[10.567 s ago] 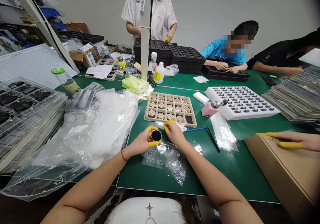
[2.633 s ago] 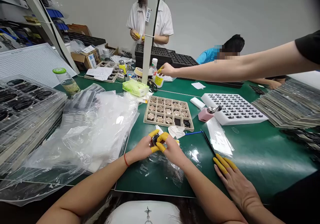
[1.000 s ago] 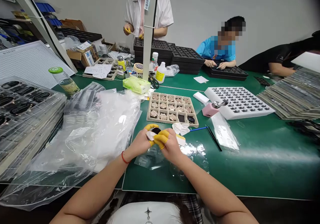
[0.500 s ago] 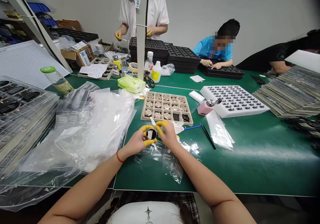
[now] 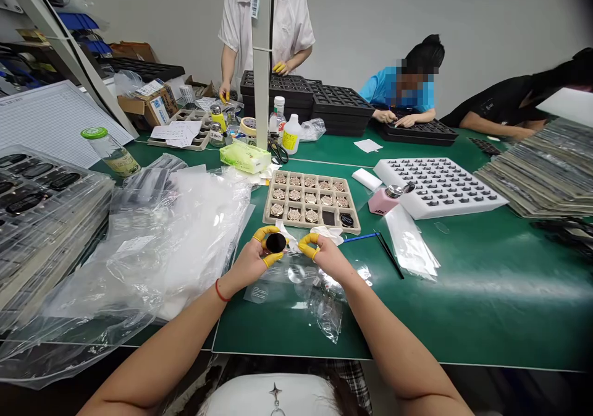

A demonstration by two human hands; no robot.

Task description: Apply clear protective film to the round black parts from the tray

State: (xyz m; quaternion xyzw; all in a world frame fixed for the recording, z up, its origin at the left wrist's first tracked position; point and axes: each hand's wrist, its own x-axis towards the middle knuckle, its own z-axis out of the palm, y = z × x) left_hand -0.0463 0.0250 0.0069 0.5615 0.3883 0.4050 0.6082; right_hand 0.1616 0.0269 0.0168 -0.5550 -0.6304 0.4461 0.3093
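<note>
My left hand (image 5: pixel 252 255), in yellow finger cots, holds a round watch case by its edge, its black face (image 5: pixel 276 243) turned towards me. Just right of it my right hand (image 5: pixel 324 255), also in yellow finger cots, is closed on a thin white wipe (image 5: pixel 291 240) that sticks out from the fingertips towards the watch case. Behind both hands lies a beige compartment tray (image 5: pixel 311 225) of rose-gold watch parts, with a black disc (image 5: pixel 346 219) in its near right compartment. Clear plastic film (image 5: pixel 296 274) is spread on the green table under my hands.
Plastic bags (image 5: pixel 185 237) and stacked trays (image 5: pixel 50 230) fill the left. To the right are a pink pump bottle (image 5: pixel 383 201), black tweezers (image 5: pixel 390 255) and a white foam tray (image 5: pixel 440 187). Co-workers sit or stand beyond, near black trays (image 5: pixel 343 107).
The watch case has tilted in my left hand and looks fully black instead of showing a bright reflection. My right hand has drawn away to the right with the wipe.
</note>
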